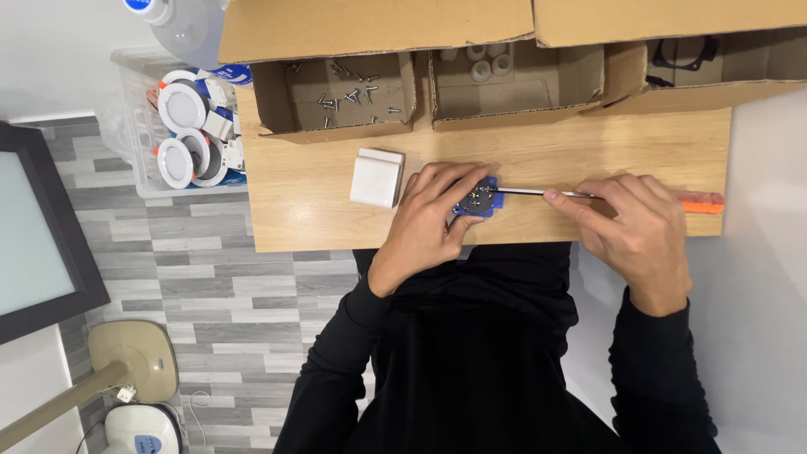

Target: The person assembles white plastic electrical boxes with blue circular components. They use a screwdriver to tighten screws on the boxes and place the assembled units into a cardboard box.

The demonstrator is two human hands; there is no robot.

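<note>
My left hand presses down on a small blue part with a round metal piece and screws on top, lying on the wooden table. My right hand grips a screwdriver with an orange handle. Its metal shaft lies flat over the table and its tip reaches the blue part. A white square block sits just left of my left hand.
Three open cardboard boxes line the table's far edge: one with several loose screws, one with white round parts, one with a black ring. A clear bin of white round lamps stands at the left, over a grey plank floor.
</note>
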